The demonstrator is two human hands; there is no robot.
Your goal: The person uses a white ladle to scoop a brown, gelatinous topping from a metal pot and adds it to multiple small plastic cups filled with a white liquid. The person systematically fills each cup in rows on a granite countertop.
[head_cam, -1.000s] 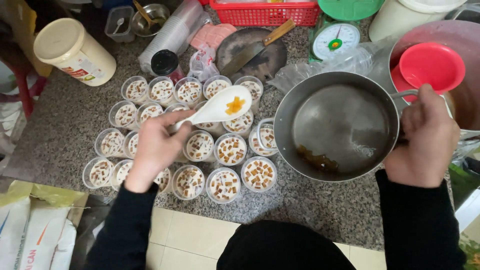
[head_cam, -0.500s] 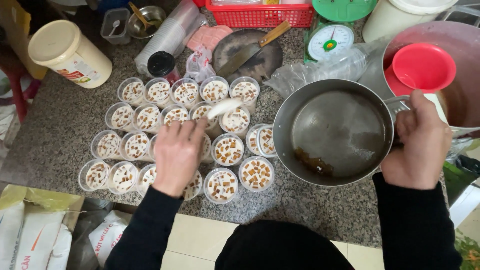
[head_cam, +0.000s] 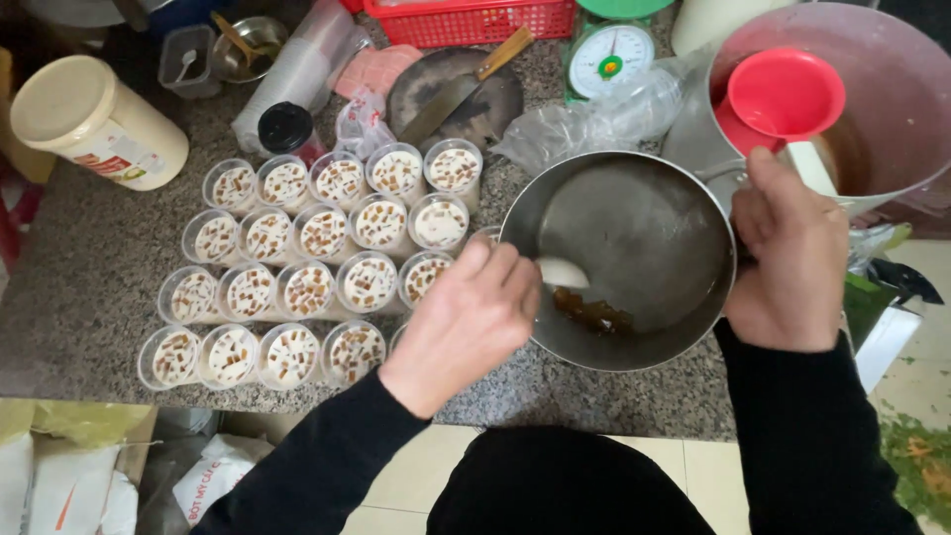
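1. Left hand [head_cam: 466, 322] was closed around the handle of a white spoon [head_cam: 562, 272]; spoon bowl was dipped into the metal pan [head_cam: 634, 208], just above the brown syrup residue [head_cam: 592, 312].
2. Right hand [head_cam: 788, 253] was clamped on the pan handle at the right rim; full grip, pan held over the granite surface [head_cam: 89, 287].
3. Clear plastic cups [head_cam: 307, 248], filled with white cream and brown bits, were ranked in rows left of the pan.
4. Further back: red funnel [head_cam: 783, 94] in a large pot, cleaver on a dark round board [head_cam: 456, 94], green-rimmed scale [head_cam: 609, 54].
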